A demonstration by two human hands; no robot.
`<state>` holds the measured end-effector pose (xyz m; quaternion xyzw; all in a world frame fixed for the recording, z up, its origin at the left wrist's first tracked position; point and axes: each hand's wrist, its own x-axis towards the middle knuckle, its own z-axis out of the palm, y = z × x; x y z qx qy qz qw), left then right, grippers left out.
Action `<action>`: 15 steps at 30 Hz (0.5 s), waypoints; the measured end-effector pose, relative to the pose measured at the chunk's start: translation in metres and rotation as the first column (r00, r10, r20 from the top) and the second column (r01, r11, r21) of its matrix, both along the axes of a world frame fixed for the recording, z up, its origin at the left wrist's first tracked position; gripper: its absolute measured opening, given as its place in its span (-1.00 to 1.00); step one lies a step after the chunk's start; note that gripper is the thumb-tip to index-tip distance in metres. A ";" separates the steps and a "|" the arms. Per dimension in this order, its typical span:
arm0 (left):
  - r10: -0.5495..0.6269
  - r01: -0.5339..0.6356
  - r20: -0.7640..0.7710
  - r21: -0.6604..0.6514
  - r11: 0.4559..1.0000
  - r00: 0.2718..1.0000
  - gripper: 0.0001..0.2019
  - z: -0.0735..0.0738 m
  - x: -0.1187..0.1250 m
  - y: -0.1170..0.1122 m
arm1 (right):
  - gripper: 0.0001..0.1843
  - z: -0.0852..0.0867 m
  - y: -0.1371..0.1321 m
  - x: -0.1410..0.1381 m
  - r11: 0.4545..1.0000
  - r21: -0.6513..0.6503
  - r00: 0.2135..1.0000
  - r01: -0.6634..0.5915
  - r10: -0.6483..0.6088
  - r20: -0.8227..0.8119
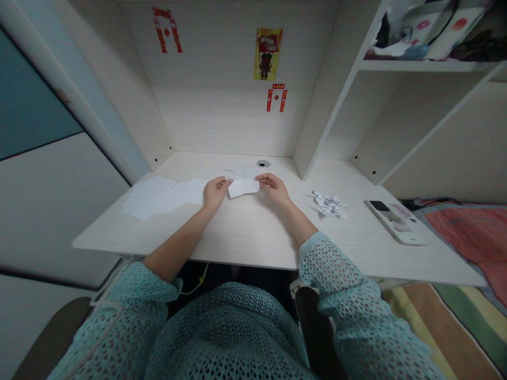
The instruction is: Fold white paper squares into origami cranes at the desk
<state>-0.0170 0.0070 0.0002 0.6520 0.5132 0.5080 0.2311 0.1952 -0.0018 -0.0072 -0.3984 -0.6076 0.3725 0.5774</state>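
Head view: the left hand (215, 192) is pinching the left side of a small white paper sheet (243, 187), while the right hand (273, 188) is gripping its right side between thumb and fingers. The paper sheet is sitting between the two hands, over the middle of the pale worktop (245, 229), and a fold line is running across it; whether its lower edge is touching the surface, I cannot tell. Beside the left hand, loose white papers (160, 196) are lying flat and overlapping. To the right of the right hand, well apart from it, a small heap of folded paper pieces (328, 204) is resting, and farther right a white phone-like object (396, 222) is lying near a red cloth (471, 237). Behind the paper sheet, a round cable hole (263, 164) is showing near the back panel (214, 95), where a yellow sticker (268, 54) and two red stickers (277, 86) are hanging. Turquoise openwork sleeves (344, 285) are covering the upper parts of both arms.
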 end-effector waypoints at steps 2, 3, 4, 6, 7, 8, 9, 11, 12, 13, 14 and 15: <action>0.001 0.002 -0.030 0.085 0.996 1.000 -0.81 0.005 0.002 -0.008 | -0.78 0.004 -0.001 0.001 0.993 -0.055 0.987 0.104 -0.110 -0.119; -0.005 0.012 -0.053 0.143 0.990 0.999 -0.80 0.008 0.002 -0.012 | -0.73 0.006 -0.002 0.002 0.983 -0.114 0.974 0.141 -0.158 -0.160; -0.013 0.029 -0.078 0.204 0.979 0.997 -0.79 0.009 0.003 -0.015 | -0.67 0.009 -0.003 0.003 0.970 -0.189 0.965 0.151 -0.186 -0.185; -0.023 0.062 -0.130 0.306 0.950 0.991 -0.77 0.010 0.003 -0.020 | -0.53 0.012 -0.006 0.004 0.931 -0.354 0.962 0.086 -0.170 -0.212; -0.025 0.078 -0.159 0.338 0.938 0.987 -0.77 0.009 0.003 -0.021 | -0.48 0.013 -0.007 0.004 0.903 -0.430 0.965 0.015 -0.127 -0.231; -0.024 0.092 -0.190 0.357 0.930 0.982 -0.77 0.009 0.002 -0.021 | -0.47 0.014 -0.008 0.004 0.877 -0.479 0.964 -0.044 -0.089 -0.251; -0.023 0.104 -0.220 0.363 0.926 0.975 -0.76 0.008 0.002 -0.021 | -0.49 0.014 -0.009 0.003 0.860 -0.502 0.961 -0.089 -0.057 -0.269; -0.018 0.119 -0.274 0.358 0.926 0.961 -0.75 0.007 0.002 -0.020 | -0.53 0.013 -0.009 0.003 0.865 -0.489 0.958 -0.108 -0.042 -0.285; -0.012 0.120 -0.297 0.349 0.929 0.955 -0.75 0.007 0.002 -0.020 | -0.54 0.012 -0.008 0.003 0.880 -0.468 0.958 -0.083 -0.059 -0.281; -0.004 0.116 -0.316 0.337 0.934 0.949 -0.74 0.007 0.002 -0.020 | -0.54 0.010 -0.007 0.004 0.895 -0.444 0.959 -0.043 -0.087 -0.269; 0.006 0.106 -0.327 0.323 0.940 0.945 -0.72 0.008 0.003 -0.020 | -0.54 0.009 -0.005 0.004 0.908 -0.418 0.960 0.006 -0.121 -0.251; 0.016 0.090 -0.327 0.306 0.948 0.945 -0.70 0.008 0.003 -0.020 | -0.54 0.008 -0.003 0.006 0.920 -0.388 0.961 0.054 -0.153 -0.229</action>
